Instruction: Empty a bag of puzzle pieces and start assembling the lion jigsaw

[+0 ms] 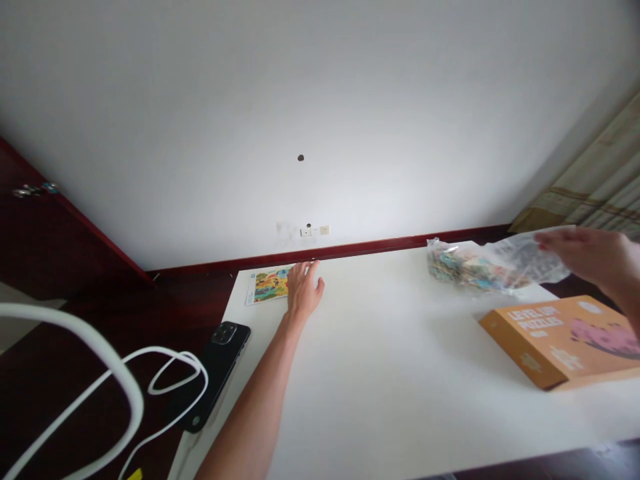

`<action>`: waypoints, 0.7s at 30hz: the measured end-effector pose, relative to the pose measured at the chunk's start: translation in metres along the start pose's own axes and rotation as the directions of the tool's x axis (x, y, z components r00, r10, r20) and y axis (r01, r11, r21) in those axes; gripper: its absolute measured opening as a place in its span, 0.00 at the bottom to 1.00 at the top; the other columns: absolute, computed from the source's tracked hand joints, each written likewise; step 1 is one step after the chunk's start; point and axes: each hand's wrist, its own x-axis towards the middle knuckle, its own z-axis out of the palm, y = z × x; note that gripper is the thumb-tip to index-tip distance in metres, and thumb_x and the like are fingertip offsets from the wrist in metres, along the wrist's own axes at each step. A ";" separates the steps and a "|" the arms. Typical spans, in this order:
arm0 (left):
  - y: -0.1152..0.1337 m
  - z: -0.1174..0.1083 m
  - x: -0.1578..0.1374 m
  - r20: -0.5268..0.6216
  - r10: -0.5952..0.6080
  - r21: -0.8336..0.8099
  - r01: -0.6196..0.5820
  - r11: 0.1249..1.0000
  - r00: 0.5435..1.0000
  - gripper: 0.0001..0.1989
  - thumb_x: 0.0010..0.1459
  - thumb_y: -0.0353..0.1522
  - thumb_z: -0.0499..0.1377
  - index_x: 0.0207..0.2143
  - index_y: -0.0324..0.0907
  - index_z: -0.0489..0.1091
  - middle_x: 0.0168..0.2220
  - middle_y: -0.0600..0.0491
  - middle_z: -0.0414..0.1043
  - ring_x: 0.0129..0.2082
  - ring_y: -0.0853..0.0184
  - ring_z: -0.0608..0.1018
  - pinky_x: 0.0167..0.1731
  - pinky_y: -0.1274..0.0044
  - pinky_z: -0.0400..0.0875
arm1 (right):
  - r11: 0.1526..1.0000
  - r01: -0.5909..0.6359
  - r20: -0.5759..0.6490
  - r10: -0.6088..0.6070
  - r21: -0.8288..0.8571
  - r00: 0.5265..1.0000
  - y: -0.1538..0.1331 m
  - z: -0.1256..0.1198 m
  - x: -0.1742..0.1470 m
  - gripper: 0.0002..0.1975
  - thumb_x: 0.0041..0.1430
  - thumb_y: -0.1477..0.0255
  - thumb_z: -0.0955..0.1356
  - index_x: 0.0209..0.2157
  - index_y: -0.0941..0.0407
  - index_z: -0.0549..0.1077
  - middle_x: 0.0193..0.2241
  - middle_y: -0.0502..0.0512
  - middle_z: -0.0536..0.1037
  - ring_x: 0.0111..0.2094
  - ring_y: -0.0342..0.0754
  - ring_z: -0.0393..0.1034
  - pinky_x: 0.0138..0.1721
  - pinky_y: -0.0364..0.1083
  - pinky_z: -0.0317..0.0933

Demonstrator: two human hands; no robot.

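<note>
A small colourful picture sheet (pixel 271 285) lies near the far left corner of the white table (pixel 370 373). My left hand (pixel 303 287) rests over its right end, fingers spread and loosely bent, covering that part. On the far right, my right hand (pixel 590 253) pinches the end of a clear plastic bag (pixel 520 257). Puzzle pieces (pixel 465 267) fill the bag's left part, which is at the table's far edge. Whether the bag rests on the table or hangs just above it, I cannot tell. Below my right arm sits an orange puzzle box (pixel 565 340).
A black phone (pixel 220 373) lies at the table's left edge, with a white cable (pixel 185 357) looping over it. Behind the table is a white wall with sockets (pixel 315 231). A dark red door (pixel 55 233) stands left, and a curtain (pixel 595 177) hangs right.
</note>
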 end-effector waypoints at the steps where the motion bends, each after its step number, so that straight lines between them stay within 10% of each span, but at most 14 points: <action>1: 0.000 0.001 0.000 0.007 0.024 0.049 -0.024 0.999 1.000 0.23 0.61 0.31 0.60 0.59 0.48 0.71 0.55 0.43 0.71 0.62 0.48 0.67 0.67 0.56 0.53 | 0.999 -0.044 0.067 0.042 0.029 0.997 -0.015 -0.006 0.002 0.20 0.61 0.55 0.71 0.39 0.56 0.87 0.32 0.65 0.84 0.27 0.51 0.70 0.33 0.54 0.57; 11: 0.000 0.008 0.000 0.092 0.122 0.283 -0.144 0.948 0.988 0.22 0.67 0.35 0.58 0.62 0.43 0.67 0.55 0.43 0.72 0.58 0.53 0.71 0.63 0.59 0.63 | 0.828 0.126 0.082 -0.203 0.547 0.976 -0.190 -0.051 -0.023 0.14 0.56 0.60 0.75 0.35 0.57 0.83 0.29 0.57 0.82 0.29 0.46 0.72 0.36 0.48 0.63; 16: -0.006 0.009 0.003 0.057 0.096 0.105 -0.102 0.989 0.994 0.19 0.71 0.39 0.53 0.60 0.44 0.69 0.55 0.44 0.74 0.58 0.56 0.72 0.62 0.60 0.64 | 0.552 -0.004 0.149 -0.219 0.834 0.964 -0.221 -0.011 -0.042 0.15 0.56 0.61 0.76 0.34 0.61 0.81 0.28 0.57 0.81 0.29 0.43 0.72 0.33 0.43 0.66; 21: -0.017 0.008 0.008 0.024 -0.217 -0.224 0.216 0.950 0.976 0.21 0.72 0.45 0.50 0.55 0.44 0.72 0.51 0.45 0.78 0.45 0.63 0.80 0.47 0.70 0.74 | 0.468 -0.056 0.230 -0.324 0.882 0.918 -0.216 0.004 -0.114 0.20 0.57 0.54 0.75 0.35 0.58 0.82 0.33 0.59 0.83 0.34 0.49 0.78 0.32 0.45 0.73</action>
